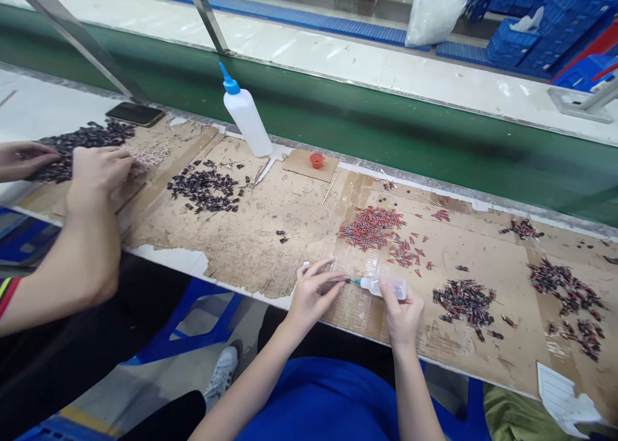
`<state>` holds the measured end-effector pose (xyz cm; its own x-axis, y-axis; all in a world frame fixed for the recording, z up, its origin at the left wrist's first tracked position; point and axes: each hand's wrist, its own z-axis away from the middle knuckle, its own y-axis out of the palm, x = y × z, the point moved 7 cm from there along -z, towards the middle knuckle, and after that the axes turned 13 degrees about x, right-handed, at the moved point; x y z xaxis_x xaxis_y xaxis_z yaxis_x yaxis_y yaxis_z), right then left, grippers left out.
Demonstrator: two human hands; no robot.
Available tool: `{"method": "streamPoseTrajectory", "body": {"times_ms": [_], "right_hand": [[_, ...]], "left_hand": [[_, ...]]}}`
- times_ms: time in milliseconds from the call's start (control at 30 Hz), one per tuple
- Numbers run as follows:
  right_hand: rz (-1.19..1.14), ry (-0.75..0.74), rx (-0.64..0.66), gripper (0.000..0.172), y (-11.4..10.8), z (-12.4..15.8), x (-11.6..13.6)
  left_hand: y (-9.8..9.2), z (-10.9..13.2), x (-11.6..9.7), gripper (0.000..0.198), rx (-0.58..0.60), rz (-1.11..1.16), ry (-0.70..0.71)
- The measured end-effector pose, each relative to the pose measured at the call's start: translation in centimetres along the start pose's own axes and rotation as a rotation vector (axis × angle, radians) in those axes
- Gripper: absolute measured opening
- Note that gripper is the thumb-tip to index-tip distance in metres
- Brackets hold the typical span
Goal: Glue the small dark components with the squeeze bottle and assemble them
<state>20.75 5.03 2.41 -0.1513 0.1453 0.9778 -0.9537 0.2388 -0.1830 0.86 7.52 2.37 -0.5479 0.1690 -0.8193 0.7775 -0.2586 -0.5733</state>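
Note:
Between the fingertips of my left hand (315,291) is a small black part (347,280). My right hand (403,309) is closed around a small clear squeeze bottle (393,288), whose thin blue-green tip points left at the black part; whether they touch I cannot tell. Just beyond my hands lies a pile of small red parts (371,227), with a looser group of red parts (405,251) beside it. To the right of my right hand is a heap of black-and-red parts (464,301). A pile of black parts (206,190) lies further left.
Cardboard (290,203) covers the bench. A tall white bottle with a blue nozzle (248,122) and a small red cup (316,160) stand toward the back. At left, a co-worker's hands (101,167) are at a dark pile, near a phone (135,114). More black-and-red parts (564,286) lie right.

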Motion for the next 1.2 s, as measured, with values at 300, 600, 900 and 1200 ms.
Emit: {"method": "streamPoseTrajectory", "body": {"times_ms": [300,600,900,1200], "right_hand": [[0.020,0.017,0.039,0.033,0.3,-0.2,0.2],[0.022,-0.003,-0.030,0.034,-0.1,-0.2,0.1],[-0.171,-0.114,-0.123,0.030,-0.9,-0.3,0.1],[0.313,-0.200,0.112,0.042,4.5,-2.1,2.4]], "left_hand": [[0.1,0.0,0.1,0.013,-0.025,-0.012,-0.003],[0.1,0.0,0.2,0.011,-0.025,-0.020,0.004],[0.1,0.6,0.2,0.012,-0.104,-0.092,0.124],[0.3,1.0,0.2,0.011,-0.153,-0.186,0.201]]}}
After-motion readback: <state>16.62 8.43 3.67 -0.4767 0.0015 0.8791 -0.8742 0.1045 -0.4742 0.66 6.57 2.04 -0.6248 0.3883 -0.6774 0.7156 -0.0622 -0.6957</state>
